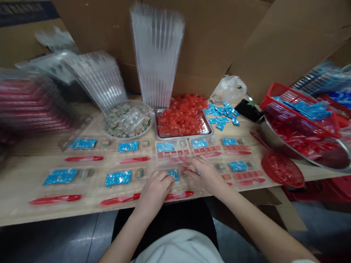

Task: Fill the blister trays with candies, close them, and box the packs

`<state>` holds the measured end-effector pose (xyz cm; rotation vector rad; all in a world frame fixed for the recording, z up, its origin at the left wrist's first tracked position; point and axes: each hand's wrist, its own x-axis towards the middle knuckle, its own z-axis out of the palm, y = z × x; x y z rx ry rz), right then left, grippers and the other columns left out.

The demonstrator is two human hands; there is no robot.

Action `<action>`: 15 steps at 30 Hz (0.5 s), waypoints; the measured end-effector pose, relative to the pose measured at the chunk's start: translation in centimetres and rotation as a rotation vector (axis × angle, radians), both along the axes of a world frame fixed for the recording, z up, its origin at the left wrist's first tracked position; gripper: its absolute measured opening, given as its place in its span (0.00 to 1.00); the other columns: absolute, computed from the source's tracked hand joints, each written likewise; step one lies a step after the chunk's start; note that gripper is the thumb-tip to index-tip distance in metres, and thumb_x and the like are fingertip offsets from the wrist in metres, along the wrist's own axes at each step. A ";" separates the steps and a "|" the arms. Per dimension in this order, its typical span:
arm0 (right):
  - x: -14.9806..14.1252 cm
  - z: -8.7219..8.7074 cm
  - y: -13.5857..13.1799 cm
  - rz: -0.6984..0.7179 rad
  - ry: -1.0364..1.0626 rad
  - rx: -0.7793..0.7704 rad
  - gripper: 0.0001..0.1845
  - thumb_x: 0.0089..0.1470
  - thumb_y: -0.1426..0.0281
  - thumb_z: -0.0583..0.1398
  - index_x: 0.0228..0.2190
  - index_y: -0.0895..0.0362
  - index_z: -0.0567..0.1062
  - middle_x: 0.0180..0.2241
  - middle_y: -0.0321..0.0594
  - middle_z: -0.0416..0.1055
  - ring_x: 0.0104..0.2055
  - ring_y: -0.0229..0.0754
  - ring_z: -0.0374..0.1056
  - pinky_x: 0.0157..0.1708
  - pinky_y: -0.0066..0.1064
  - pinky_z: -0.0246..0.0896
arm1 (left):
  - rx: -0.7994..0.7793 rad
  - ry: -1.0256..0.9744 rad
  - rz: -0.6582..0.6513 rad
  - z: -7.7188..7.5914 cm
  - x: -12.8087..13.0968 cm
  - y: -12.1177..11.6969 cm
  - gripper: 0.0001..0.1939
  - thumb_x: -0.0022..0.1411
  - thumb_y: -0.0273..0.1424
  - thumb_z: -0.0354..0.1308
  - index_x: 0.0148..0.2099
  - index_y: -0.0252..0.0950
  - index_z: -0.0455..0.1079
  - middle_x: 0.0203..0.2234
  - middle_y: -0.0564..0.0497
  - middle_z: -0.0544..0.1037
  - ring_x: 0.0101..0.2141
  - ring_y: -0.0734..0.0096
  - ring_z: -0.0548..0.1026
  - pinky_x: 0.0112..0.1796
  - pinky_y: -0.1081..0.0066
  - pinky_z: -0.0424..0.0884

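My left hand (155, 193) is at the front of the table with its fingers curled together, beside a blue packet (173, 175) in a clear plastic tray. Whatever those fingers hold, if anything, is hidden. Just right of that packet, my right hand (204, 173) reaches in over the same row with thumb and fingers drawn together; what lies between them is blurred. A red pen-like tool (179, 195) lies below the packet, partly behind my left hand. Other clear trays around hold a blue packet (118, 178), a small striped block (139, 172), and some red squares (248, 175).
Behind the rows stand a metal tray (157, 136) heaped with red pieces and a round dish (150, 126) of striped blocks. Loose blue packets (221, 120) lie farther right. Stacked clear trays (156, 54) lean at the back. Red baskets (301, 126) and a metal bowl (337, 166) crowd the right.
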<state>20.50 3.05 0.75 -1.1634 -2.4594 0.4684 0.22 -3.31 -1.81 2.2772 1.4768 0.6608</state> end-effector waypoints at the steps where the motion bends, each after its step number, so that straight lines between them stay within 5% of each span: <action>1: 0.0 -0.1 -0.1 -0.015 0.018 0.011 0.09 0.54 0.72 0.59 0.39 0.54 0.72 0.36 0.40 0.73 0.40 0.43 0.67 0.40 0.35 0.63 | -0.016 0.002 -0.007 0.1 0.0 0.1 0.08 0.63 0.26 0.50 0.36 0.36 0.71 0.30 0.50 0.73 0.34 0.67 0.69 0.37 0.67 0.67; 9: -2.3 1.1 -0.1 0.222 -0.416 0.216 0.06 0.52 0.77 0.59 0.27 0.58 0.75 0.25 0.42 0.72 0.31 0.43 0.65 0.39 0.36 0.60 | 0.004 -0.021 -0.012 -0.2 -0.1 0.3 0.08 0.63 0.26 0.51 0.33 0.36 0.71 0.29 0.50 0.72 0.33 0.67 0.68 0.35 0.68 0.67; 13: -1.9 2.7 3.3 0.332 -0.379 0.053 0.02 0.51 0.72 0.62 0.28 0.57 0.76 0.28 0.41 0.73 0.34 0.43 0.67 0.39 0.32 0.61 | 0.013 -0.028 -0.019 -0.6 -0.3 0.6 0.08 0.62 0.26 0.52 0.33 0.36 0.71 0.28 0.51 0.72 0.32 0.68 0.68 0.34 0.68 0.67; 15: -1.7 3.6 6.4 0.211 -0.291 -0.012 0.05 0.52 0.70 0.61 0.33 0.56 0.75 0.33 0.41 0.73 0.37 0.41 0.68 0.38 0.29 0.60 | 0.028 -0.025 -0.019 -0.5 -0.3 0.7 0.08 0.63 0.26 0.51 0.33 0.36 0.71 0.28 0.50 0.72 0.32 0.68 0.68 0.35 0.68 0.67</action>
